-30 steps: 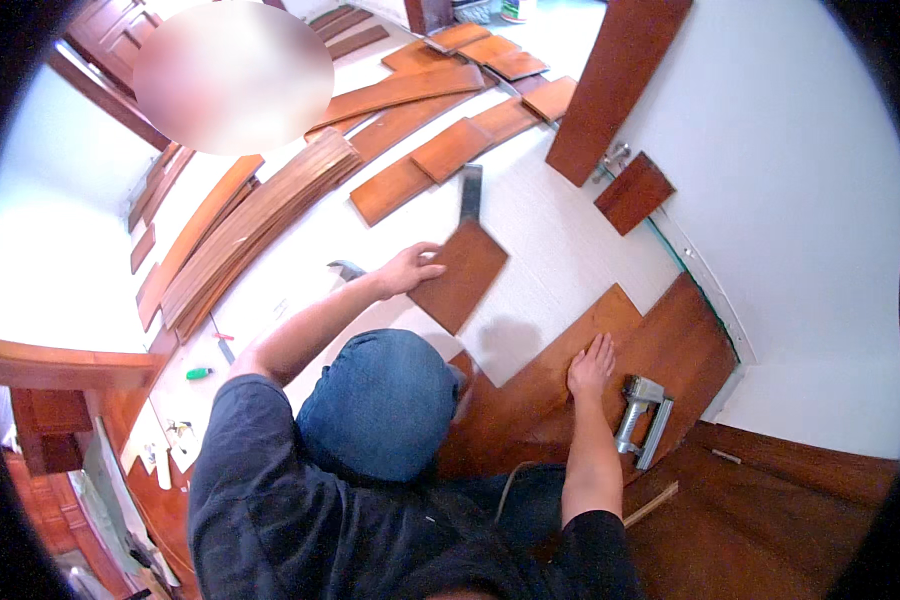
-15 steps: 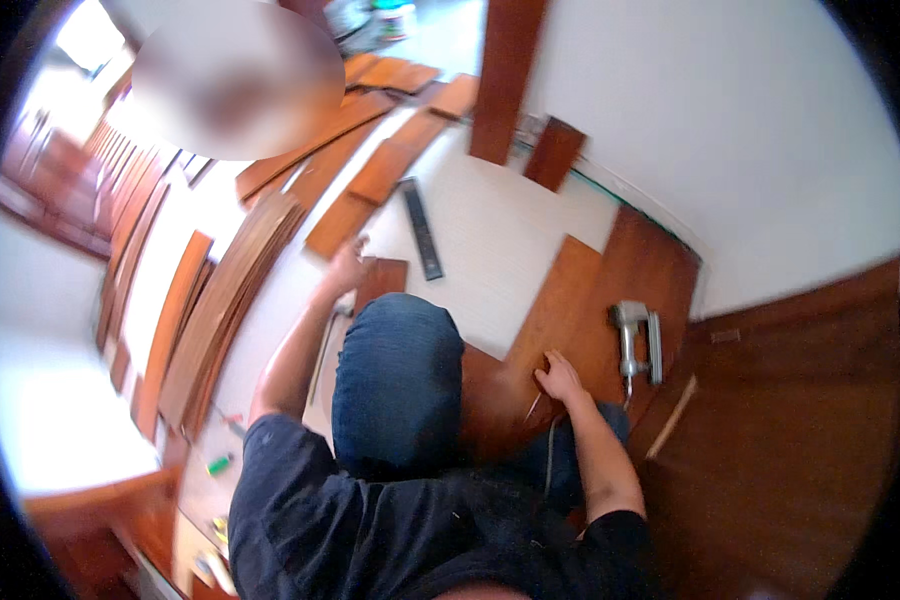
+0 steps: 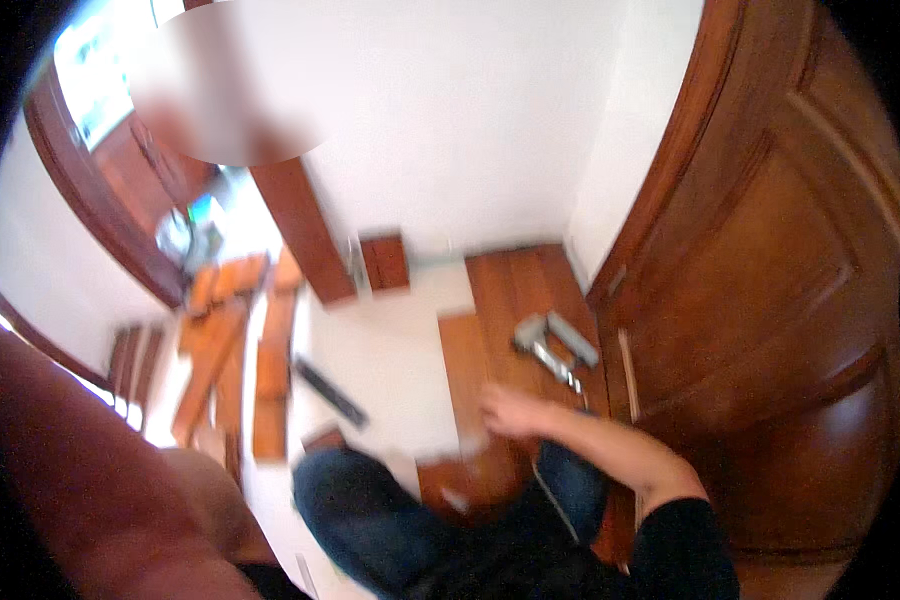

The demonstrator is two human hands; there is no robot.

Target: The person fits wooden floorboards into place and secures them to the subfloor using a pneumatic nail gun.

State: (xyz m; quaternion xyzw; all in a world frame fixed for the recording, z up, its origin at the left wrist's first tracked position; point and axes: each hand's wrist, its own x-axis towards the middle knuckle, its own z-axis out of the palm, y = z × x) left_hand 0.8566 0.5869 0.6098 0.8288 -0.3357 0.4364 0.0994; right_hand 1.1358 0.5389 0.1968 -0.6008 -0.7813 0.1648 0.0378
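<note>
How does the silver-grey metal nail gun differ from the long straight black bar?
The silver-grey, angular metal nail gun has several joined parts; the long straight black bar is one plain strip. The nail gun looks light, the bar dark. The nail gun rests on reddish-brown wooden boards, the bar on the pale floor covering. Both lie untouched.

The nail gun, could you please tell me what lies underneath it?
The nail gun rests on reddish-brown floorboards, visible around it and through its frame. The surface directly beneath its body is hidden.
</note>
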